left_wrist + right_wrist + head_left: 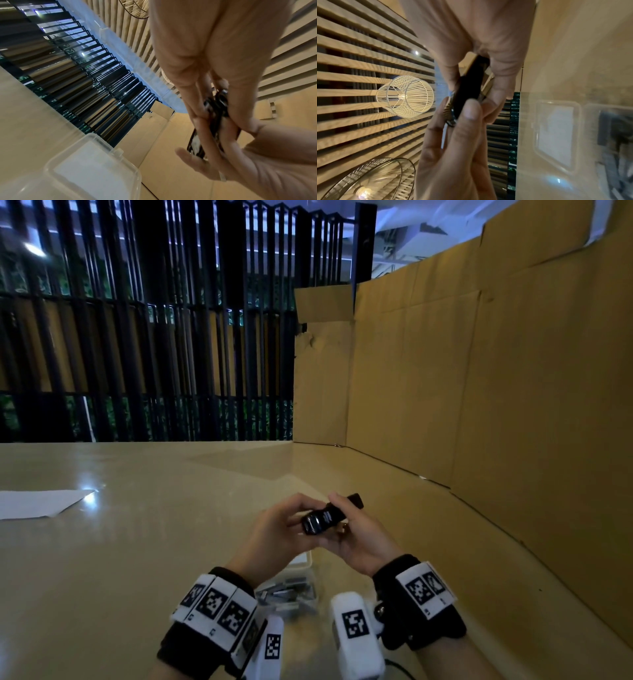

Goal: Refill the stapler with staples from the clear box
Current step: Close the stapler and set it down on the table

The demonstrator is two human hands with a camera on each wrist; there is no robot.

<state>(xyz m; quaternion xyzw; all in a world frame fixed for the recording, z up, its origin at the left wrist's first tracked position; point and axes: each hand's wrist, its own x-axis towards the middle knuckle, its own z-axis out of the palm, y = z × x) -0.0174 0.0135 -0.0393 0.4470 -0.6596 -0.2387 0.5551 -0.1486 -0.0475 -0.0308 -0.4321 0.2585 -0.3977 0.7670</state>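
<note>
Both hands hold a small black stapler (327, 517) above the beige table (137, 559), its silver-ended near end toward me. My left hand (291, 513) pinches that near end between thumb and fingers. My right hand (349, 518) grips the far part, thumb on top and fingers curled underneath. In the left wrist view the stapler (217, 108) sits between the left hand's fingers (193, 97), and in the right wrist view it (469, 89) is a dark bar. The clear box (294, 590) lies open under my wrists with several grey staple strips inside; its lid (96, 169) lies flat.
A white sheet of paper (41, 503) lies at the table's left. A tall cardboard wall (479, 405) stands along the right side and back right corner. Black vertical slats (154, 337) close the far side.
</note>
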